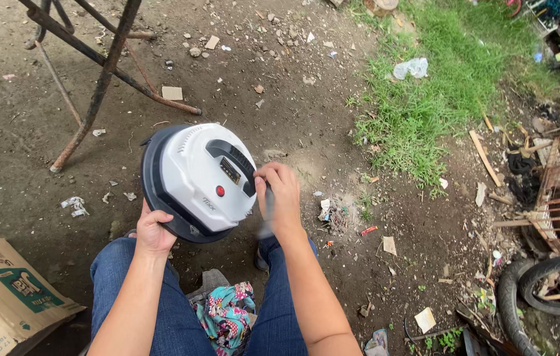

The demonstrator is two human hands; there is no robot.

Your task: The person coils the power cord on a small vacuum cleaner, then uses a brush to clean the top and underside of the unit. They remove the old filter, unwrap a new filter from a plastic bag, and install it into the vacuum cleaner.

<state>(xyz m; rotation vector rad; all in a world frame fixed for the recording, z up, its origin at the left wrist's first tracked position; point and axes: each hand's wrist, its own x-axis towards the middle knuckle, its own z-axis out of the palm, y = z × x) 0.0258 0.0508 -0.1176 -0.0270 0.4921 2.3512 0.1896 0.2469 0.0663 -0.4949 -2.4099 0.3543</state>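
Above your knees, over bare dirt: left hand [153, 232] grips dark rim of round white appliance lid [197, 181], tilted up. Right hand [281, 195] closed around slim tool, blurred, at lid's edge. Lid casing unopened; work looks early.

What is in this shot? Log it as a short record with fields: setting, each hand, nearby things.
setting: outdoors, bare dirt ground with a grass patch
held thing: round white and black appliance top with a black handle and a red button, tilted on edge
left hand: left hand grips its lower black rim
right hand: right hand closed on a slim tool, blurred, at the appliance's right side
lap: patterned cloth between the knees
nearby: cardboard box, rusty metal frame, tyre
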